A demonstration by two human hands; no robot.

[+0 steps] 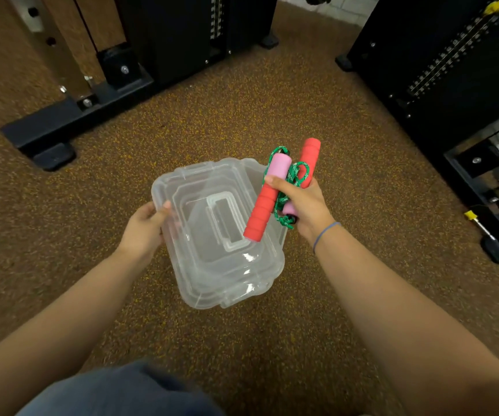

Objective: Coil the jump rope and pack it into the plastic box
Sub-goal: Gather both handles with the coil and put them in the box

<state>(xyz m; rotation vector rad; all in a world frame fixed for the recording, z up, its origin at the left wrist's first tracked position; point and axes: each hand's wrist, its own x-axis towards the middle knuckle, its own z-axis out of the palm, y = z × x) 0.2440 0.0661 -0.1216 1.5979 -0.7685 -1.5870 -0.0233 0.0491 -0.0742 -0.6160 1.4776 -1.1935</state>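
- My right hand (303, 205) is closed around the jump rope (284, 187), already bundled: both foam handles lie side by side with the green cord wrapped about them, so one fist keeps the coil from springing loose.
- I hold the bundle over the far right corner of the plastic box (218, 235), one handle end dipping toward it, ready to go in.
- My left hand (146, 228) grips the box's left edge, thumb over the rim and fingers underneath, to keep it up and steady off the floor (212, 121).
- The lid looks to be still on, its recessed handle facing me, so I reckon it must come off first.
- With both hands full, that will be awkward.
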